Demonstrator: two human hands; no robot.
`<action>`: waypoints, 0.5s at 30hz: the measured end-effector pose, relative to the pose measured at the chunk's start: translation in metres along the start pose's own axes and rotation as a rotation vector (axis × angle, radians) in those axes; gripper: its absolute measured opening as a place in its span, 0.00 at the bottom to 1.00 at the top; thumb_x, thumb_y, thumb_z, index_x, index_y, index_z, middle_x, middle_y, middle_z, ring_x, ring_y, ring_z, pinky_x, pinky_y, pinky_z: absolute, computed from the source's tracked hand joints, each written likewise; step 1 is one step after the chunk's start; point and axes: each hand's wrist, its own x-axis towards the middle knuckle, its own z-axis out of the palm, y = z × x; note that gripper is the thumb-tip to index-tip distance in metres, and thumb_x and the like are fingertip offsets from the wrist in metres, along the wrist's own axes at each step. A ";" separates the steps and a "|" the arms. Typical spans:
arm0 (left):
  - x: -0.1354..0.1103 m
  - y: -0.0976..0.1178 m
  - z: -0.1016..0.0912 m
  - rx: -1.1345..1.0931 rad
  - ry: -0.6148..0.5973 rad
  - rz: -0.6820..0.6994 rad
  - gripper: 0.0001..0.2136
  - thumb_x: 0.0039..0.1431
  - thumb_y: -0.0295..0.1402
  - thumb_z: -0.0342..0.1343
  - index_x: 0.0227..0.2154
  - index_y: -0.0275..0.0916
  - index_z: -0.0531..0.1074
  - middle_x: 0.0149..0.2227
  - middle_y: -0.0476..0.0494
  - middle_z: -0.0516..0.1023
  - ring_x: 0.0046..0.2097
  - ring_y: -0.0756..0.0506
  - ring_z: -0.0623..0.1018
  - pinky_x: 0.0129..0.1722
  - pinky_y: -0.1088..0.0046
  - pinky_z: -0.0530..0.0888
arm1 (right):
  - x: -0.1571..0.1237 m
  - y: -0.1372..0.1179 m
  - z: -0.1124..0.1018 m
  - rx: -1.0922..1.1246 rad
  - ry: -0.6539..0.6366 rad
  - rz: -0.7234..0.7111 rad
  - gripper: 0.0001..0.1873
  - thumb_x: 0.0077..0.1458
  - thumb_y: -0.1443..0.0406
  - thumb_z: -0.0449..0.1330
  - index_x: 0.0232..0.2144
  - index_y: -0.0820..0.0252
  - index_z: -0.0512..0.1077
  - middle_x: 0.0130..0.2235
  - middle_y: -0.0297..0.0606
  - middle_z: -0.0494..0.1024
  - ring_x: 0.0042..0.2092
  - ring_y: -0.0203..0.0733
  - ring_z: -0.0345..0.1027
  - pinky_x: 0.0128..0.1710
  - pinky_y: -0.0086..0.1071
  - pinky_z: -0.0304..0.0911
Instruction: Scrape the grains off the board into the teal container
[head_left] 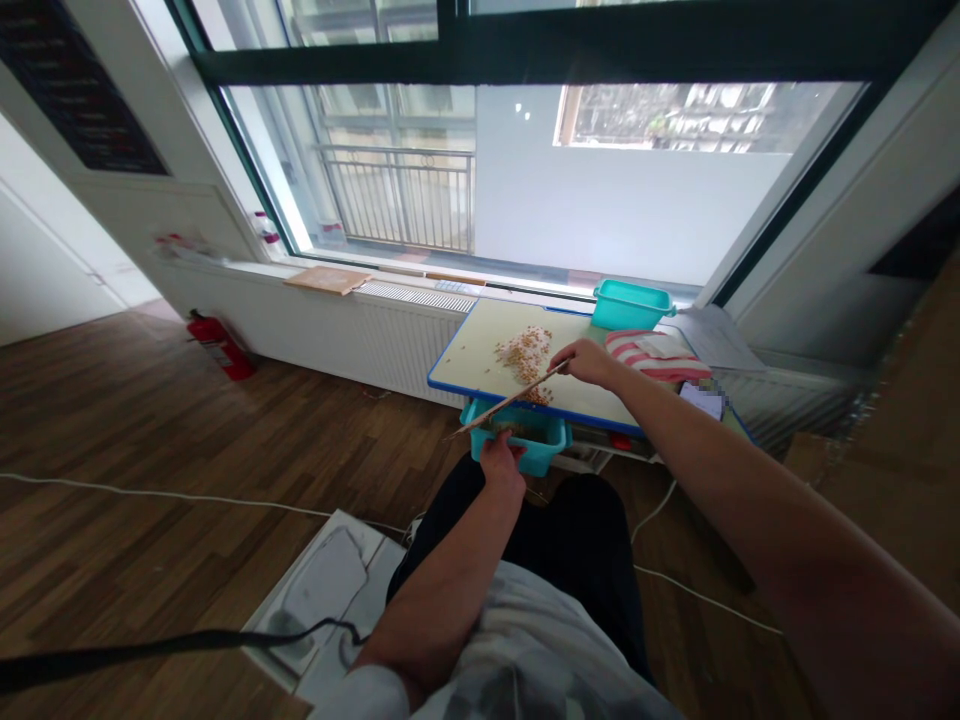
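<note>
Two hands are at work, with one stick, two teal tubs, one table and one heap of small pieces too many and too small to count. The right hand (589, 362) has its fingers clamped on the upper end of the stick (510, 404). The left hand (501, 455) is at the near rim of the near tub (541, 462); I cannot tell whether its fingers clamp that rim.

The stick is light brown, long, thin and straight; whether it is flat I cannot tell. It slants across the table's front edge and over the near tub, its long axis running from the right hand down to the left, the free tip pointing lower left past the tub's rim.

The heap (525, 350), tan and whitish, lies on the blue-edged table (466, 358). One far tub (634, 305) and one striped cloth (624, 350) stand to the right.
</note>
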 end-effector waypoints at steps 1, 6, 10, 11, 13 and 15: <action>0.000 0.000 0.000 0.001 -0.003 0.000 0.06 0.47 0.24 0.55 0.22 0.38 0.63 0.17 0.57 0.63 0.17 0.55 0.66 0.20 0.78 0.68 | -0.001 0.001 0.000 0.001 0.006 0.004 0.16 0.41 0.76 0.59 0.32 0.61 0.81 0.25 0.35 0.80 0.26 0.34 0.67 0.28 0.24 0.61; 0.000 -0.002 0.000 0.002 -0.009 -0.001 0.06 0.46 0.24 0.56 0.22 0.38 0.63 0.17 0.57 0.62 0.18 0.54 0.67 0.21 0.77 0.69 | -0.002 0.006 0.002 0.036 0.013 -0.021 0.16 0.41 0.76 0.57 0.31 0.62 0.81 0.25 0.36 0.80 0.28 0.36 0.68 0.28 0.25 0.61; 0.001 -0.002 -0.001 -0.002 -0.011 -0.004 0.07 0.45 0.25 0.57 0.22 0.38 0.63 0.16 0.58 0.62 0.18 0.54 0.67 0.20 0.77 0.69 | -0.003 0.010 0.002 0.075 0.078 -0.028 0.18 0.41 0.76 0.55 0.32 0.61 0.81 0.28 0.37 0.80 0.30 0.37 0.69 0.31 0.26 0.62; 0.001 -0.002 -0.001 -0.004 -0.013 -0.005 0.07 0.44 0.25 0.57 0.22 0.38 0.63 0.16 0.58 0.62 0.18 0.54 0.67 0.20 0.78 0.69 | -0.003 0.011 0.002 0.097 0.106 -0.019 0.17 0.42 0.76 0.55 0.32 0.60 0.81 0.28 0.37 0.80 0.31 0.37 0.69 0.31 0.26 0.61; 0.000 -0.001 -0.002 -0.008 -0.019 -0.008 0.07 0.44 0.25 0.57 0.21 0.38 0.62 0.16 0.57 0.62 0.18 0.54 0.67 0.19 0.78 0.69 | -0.002 0.014 0.002 0.152 0.170 0.001 0.16 0.43 0.74 0.56 0.33 0.60 0.81 0.29 0.38 0.80 0.31 0.37 0.69 0.31 0.27 0.61; -0.002 0.002 -0.004 -0.017 -0.025 -0.011 0.08 0.43 0.25 0.57 0.20 0.38 0.61 0.16 0.56 0.62 0.18 0.54 0.67 0.20 0.77 0.69 | 0.004 0.016 0.002 0.214 0.238 0.005 0.15 0.43 0.72 0.57 0.33 0.61 0.80 0.30 0.38 0.80 0.31 0.37 0.68 0.31 0.28 0.61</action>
